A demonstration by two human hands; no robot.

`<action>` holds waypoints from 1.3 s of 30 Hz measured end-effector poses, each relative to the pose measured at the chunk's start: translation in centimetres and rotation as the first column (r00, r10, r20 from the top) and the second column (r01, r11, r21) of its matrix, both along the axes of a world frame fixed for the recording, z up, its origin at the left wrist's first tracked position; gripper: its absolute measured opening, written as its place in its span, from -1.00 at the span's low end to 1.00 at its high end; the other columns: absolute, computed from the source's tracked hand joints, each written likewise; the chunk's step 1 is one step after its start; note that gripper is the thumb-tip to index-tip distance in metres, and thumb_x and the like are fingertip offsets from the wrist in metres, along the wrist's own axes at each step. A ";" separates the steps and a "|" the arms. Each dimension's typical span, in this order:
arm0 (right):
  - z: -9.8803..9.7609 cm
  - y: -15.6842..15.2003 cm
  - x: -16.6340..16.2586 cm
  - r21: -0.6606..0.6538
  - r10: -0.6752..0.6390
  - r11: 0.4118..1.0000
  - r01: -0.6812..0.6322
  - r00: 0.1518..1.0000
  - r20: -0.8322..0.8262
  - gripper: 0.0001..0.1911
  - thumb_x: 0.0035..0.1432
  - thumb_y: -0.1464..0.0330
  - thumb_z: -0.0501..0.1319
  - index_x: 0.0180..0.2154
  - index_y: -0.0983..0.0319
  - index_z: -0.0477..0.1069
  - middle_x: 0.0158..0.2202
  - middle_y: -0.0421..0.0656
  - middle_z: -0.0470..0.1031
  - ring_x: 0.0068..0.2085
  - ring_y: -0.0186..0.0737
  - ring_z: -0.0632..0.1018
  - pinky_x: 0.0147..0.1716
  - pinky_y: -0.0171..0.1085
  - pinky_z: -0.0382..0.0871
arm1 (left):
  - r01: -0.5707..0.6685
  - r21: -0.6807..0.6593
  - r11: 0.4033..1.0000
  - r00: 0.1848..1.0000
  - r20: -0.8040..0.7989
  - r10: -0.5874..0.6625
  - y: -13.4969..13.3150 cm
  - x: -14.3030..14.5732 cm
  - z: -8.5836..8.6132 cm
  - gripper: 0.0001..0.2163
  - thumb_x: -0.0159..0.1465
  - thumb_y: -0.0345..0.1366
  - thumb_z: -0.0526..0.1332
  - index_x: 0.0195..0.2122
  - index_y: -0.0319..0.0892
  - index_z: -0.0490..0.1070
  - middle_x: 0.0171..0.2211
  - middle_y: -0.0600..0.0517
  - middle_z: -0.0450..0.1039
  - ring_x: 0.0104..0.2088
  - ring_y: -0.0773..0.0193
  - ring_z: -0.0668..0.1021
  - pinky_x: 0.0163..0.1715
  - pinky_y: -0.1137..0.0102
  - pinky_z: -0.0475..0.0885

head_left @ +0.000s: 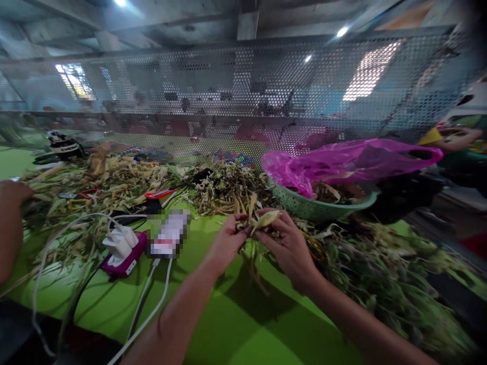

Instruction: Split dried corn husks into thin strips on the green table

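Observation:
Both of my hands are close together over the green tabletop [228,324], pinching a small bunch of dried plant stalks [254,223]. My left hand [228,239] has its thumb and fingers closed on the bunch's left side. On the other side, my right hand [287,246] grips it with curled fingers, a pale yellow-green leaf lying across them. Thin stems hang below the hands. Just behind lies a heap of dried plant pieces [232,182]. Greener, leafy stalks [384,279] are piled beside my right forearm.
A green basket [323,205] with a pink plastic bag [342,159] stands at back right. On the left are a purple power strip [127,256], white cables, a phone [170,234], a red cutter [163,193] and more dried stalks [125,177]. Another person's arm [9,223] reaches in. Perforated metal panels [213,91] stand behind.

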State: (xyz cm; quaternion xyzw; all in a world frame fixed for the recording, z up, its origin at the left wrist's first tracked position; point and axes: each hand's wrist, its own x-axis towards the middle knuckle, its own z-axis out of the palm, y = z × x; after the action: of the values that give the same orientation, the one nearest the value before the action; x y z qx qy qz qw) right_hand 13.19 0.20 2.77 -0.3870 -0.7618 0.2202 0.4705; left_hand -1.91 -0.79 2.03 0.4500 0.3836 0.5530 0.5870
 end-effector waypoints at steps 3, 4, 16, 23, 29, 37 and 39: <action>0.0 0.2 0.1 -0.077 0.030 0.996 -0.034 0.998 -0.049 -0.92 0.12 0.40 0.20 -0.31 0.18 0.46 -0.09 -0.11 0.40 -0.13 -0.15 0.45 -0.17 -0.20 0.35 | 0.015 -0.005 1.000 1.000 0.016 -0.015 0.0 0.0 0.1 -0.70 0.03 -0.18 0.38 -0.27 -0.18 0.40 -0.38 0.07 0.43 -0.43 0.38 0.38 -0.42 0.48 0.22; -0.1 0.3 0.2 -0.113 0.041 0.992 -0.050 0.996 -0.081 -0.91 0.12 0.39 0.20 -0.30 0.18 0.46 -0.13 -0.12 0.42 -0.14 -0.15 0.46 -0.17 -0.19 0.35 | 0.022 -0.016 1.000 0.999 0.028 -0.022 0.0 -0.1 0.0 -0.70 0.02 -0.17 0.38 -0.28 -0.17 0.40 -0.41 0.08 0.41 -0.45 0.39 0.35 -0.44 0.49 0.20; -0.8 1.1 0.3 -0.411 -0.015 0.903 -0.127 0.946 -0.324 -0.79 0.00 0.24 0.29 -0.35 0.22 0.39 -0.40 -0.20 0.45 -0.31 -0.23 0.47 -0.24 -0.22 0.36 | 0.050 -0.093 0.994 0.999 -0.015 -0.051 -0.2 -0.2 -0.7 -0.64 -0.02 -0.14 0.42 -0.26 -0.19 0.41 -0.42 0.10 0.37 -0.46 0.43 0.34 -0.47 0.51 0.18; -0.2 0.9 0.3 -0.432 0.042 0.886 -0.171 0.955 -0.293 -0.80 0.08 0.21 0.24 -0.32 0.20 0.39 -0.33 -0.17 0.46 -0.29 -0.23 0.47 -0.25 -0.25 0.38 | -0.004 -0.118 0.993 1.000 -0.003 0.003 0.1 -0.1 -0.6 -0.68 -0.03 -0.18 0.40 -0.30 -0.19 0.39 -0.50 0.11 0.38 -0.52 0.42 0.34 -0.48 0.48 0.18; 0.6 1.3 1.0 -0.511 0.165 0.830 -0.222 0.974 -0.156 -0.78 0.06 0.26 0.25 -0.24 0.22 0.42 -0.36 -0.18 0.49 -0.33 -0.24 0.49 -0.32 -0.27 0.37 | -0.023 -0.156 0.988 0.995 0.093 0.038 0.2 -0.6 -0.6 -0.81 0.01 -0.29 0.31 -0.34 -0.16 0.39 -0.52 0.11 0.38 -0.54 0.40 0.36 -0.50 0.47 0.17; 1.8 1.0 1.5 -0.512 0.199 0.809 -0.289 0.954 -0.225 -0.73 0.02 0.26 0.31 -0.20 0.21 0.44 -0.38 -0.20 0.47 -0.38 -0.29 0.45 -0.40 -0.32 0.34 | -0.110 -0.111 0.988 0.992 -0.078 0.101 0.5 -0.8 -1.1 -0.87 0.03 -0.39 0.23 -0.36 -0.12 0.40 -0.52 0.13 0.35 -0.53 0.38 0.33 -0.51 0.48 0.16; 2.0 0.5 1.3 -0.549 0.190 0.769 -0.328 0.937 -0.293 -0.73 -0.01 0.27 0.34 -0.23 0.19 0.45 -0.35 -0.19 0.49 -0.37 -0.29 0.48 -0.37 -0.30 0.38 | -0.141 -0.042 0.989 0.976 -0.172 0.131 0.6 -0.7 -1.3 -0.88 0.04 -0.40 0.23 -0.37 -0.12 0.40 -0.50 0.12 0.36 -0.47 0.36 0.34 -0.47 0.48 0.18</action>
State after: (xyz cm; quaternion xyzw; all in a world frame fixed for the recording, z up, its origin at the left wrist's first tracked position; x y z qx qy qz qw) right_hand 14.49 0.68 4.74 -0.3774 -0.6445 0.5501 0.3736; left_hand -2.66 -0.22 0.77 0.4519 0.4767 0.5411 0.5251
